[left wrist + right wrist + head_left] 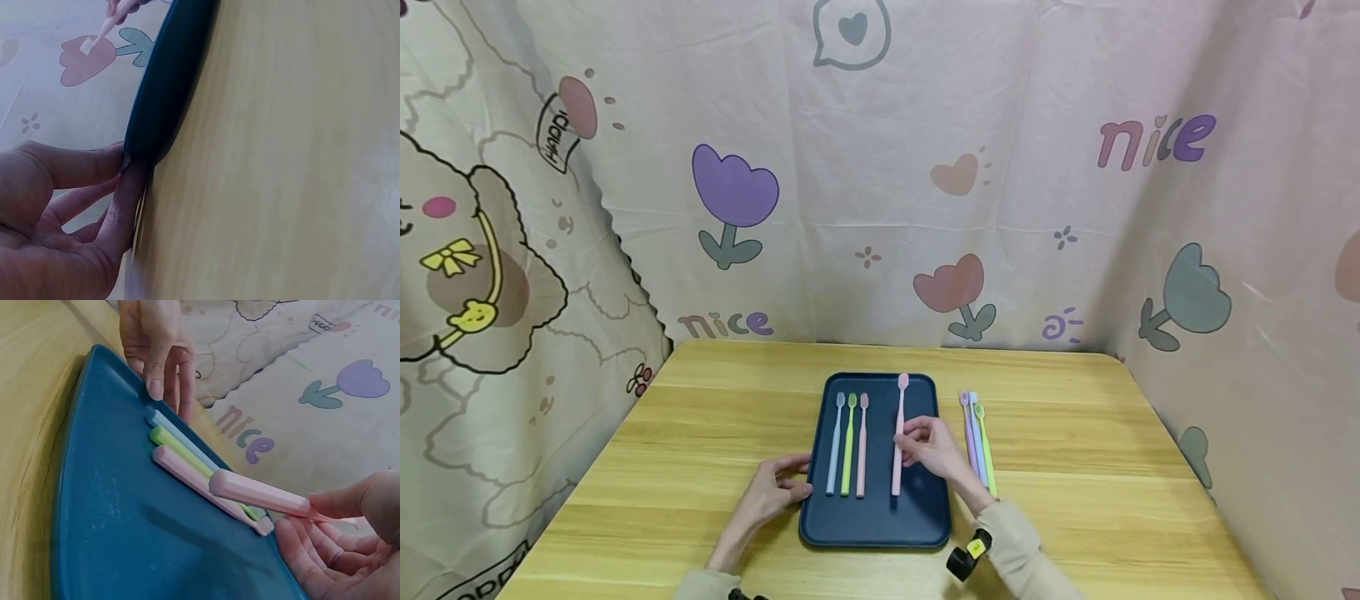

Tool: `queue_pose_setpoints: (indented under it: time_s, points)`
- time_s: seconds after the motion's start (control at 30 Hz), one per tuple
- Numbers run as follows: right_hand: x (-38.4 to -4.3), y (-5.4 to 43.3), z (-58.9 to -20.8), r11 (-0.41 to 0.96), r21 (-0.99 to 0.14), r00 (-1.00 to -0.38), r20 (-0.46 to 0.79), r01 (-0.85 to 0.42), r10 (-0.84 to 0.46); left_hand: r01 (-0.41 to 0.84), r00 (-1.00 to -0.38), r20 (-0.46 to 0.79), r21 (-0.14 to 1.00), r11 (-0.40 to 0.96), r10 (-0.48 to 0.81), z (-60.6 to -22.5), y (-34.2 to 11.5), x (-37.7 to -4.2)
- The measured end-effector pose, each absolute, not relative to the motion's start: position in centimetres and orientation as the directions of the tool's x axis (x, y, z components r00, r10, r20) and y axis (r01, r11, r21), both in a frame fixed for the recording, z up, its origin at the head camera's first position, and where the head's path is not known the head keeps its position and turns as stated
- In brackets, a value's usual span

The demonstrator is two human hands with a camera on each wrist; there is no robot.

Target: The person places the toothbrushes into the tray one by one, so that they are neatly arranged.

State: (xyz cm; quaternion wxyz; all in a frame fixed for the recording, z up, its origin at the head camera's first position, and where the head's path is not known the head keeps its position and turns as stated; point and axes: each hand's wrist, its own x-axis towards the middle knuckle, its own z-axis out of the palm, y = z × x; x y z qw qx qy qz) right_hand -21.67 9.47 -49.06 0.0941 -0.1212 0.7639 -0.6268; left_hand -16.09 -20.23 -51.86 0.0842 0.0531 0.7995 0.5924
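Observation:
My right hand pinches a pink toothbrush by the middle of its handle, head end pointing away. The brush is held above the right half of a dark blue tray; its shadow falls on the tray in the right wrist view. On the tray's left half a light blue toothbrush, a green toothbrush and another pink toothbrush lie side by side, roughly parallel. My left hand grips the tray's left rim between thumb and fingers, as the left wrist view shows.
To the right of the tray, a purple toothbrush, a blue toothbrush and a green toothbrush lie close together on the wooden table, partly behind my right wrist. A printed curtain hangs behind the table.

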Motion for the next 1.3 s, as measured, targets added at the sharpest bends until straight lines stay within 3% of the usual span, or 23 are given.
queue_pose_setpoints:
  time_s: [1.3]
  points:
    - [-23.0, 6.6, -51.8, 0.238, -0.971, -0.952, -0.077, 0.004, -0.298, -0.032, -0.983, -0.084, 0.956, 0.293, 0.166, -51.9, -20.1, -16.0]
